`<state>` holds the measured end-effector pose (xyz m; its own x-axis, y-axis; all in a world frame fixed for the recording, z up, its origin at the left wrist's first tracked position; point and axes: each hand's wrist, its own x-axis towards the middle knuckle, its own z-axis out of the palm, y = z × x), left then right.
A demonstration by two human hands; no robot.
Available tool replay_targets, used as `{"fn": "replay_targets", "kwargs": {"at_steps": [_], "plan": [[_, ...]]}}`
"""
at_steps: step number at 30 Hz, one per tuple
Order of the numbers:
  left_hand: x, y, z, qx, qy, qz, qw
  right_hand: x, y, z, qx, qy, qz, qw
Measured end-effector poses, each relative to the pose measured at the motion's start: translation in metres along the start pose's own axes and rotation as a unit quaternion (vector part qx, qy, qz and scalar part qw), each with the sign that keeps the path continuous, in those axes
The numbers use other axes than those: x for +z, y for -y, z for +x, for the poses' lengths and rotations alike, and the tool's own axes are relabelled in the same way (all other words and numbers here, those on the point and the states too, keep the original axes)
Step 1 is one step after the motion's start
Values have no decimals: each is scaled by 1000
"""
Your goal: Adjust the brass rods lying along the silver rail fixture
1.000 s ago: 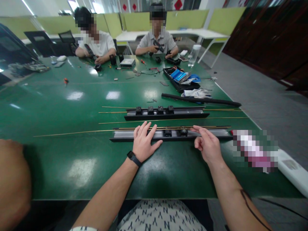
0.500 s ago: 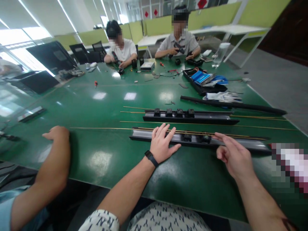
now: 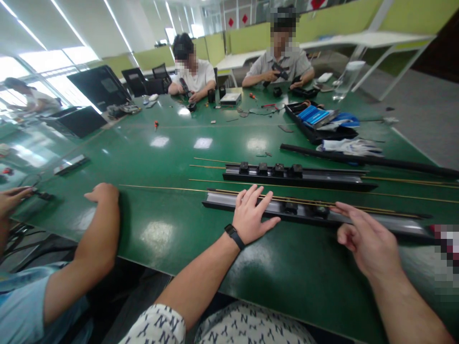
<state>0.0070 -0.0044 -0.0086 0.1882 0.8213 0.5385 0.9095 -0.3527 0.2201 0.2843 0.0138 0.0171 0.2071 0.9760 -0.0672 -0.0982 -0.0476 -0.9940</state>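
My left hand (image 3: 252, 215) lies palm down across the near black channel (image 3: 376, 220), fingers spread, over its pale inner face and thin brass-coloured rods (image 3: 304, 199). Two small black blocks sit in this channel between my hands, one of them a dark block (image 3: 290, 207). My right hand (image 3: 371, 239) is at the channel's right part, its first fingers stretched out with tips at the rods and its thumb apart; nothing is gripped in it. Beyond lies a second black channel (image 3: 333, 177) with several black blocks (image 3: 278, 169) in a row. One long rod (image 3: 401, 195) lies between the channels.
A black strip (image 3: 405, 165), white gloves (image 3: 349, 147) and a black tray (image 3: 292, 112) with blue packets (image 3: 313, 114) lie at the back right. A neighbour's arm (image 3: 95, 243) rests on the green table (image 3: 172, 148) at left. Two people work across it.
The camera view has turned slightly left, so everything appears shifted right. Both my hands keep their places on the near channel. A further hand shows at the left edge.
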Motion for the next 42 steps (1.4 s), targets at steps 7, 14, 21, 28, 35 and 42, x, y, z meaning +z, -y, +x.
{"fn": "replay_targets", "kwargs": {"at_steps": [7, 14, 21, 28, 35, 42], "plan": [[0, 0, 0, 1, 0, 3, 1000, 0, 0, -2, -15, -7, 13, 1000], [-3, 0, 0, 1, 8, -9, 1000, 0, -2, -1, -22, 0, 17, 1000], [-4, 0, 1, 1, 11, -11, 1000, -3, -2, 1, -32, -27, 21, 999], [-4, 1, 1, 0, 13, -12, 1000, -4, -2, 1, -42, -44, 37, 997], [-4, 1, 0, 4, 10, -7, 1000, -3, -3, 1, -39, -17, 29, 999], [-4, 2, 0, 2, 10, -7, 1000, -5, -1, 4, -47, -64, 34, 996]]}}
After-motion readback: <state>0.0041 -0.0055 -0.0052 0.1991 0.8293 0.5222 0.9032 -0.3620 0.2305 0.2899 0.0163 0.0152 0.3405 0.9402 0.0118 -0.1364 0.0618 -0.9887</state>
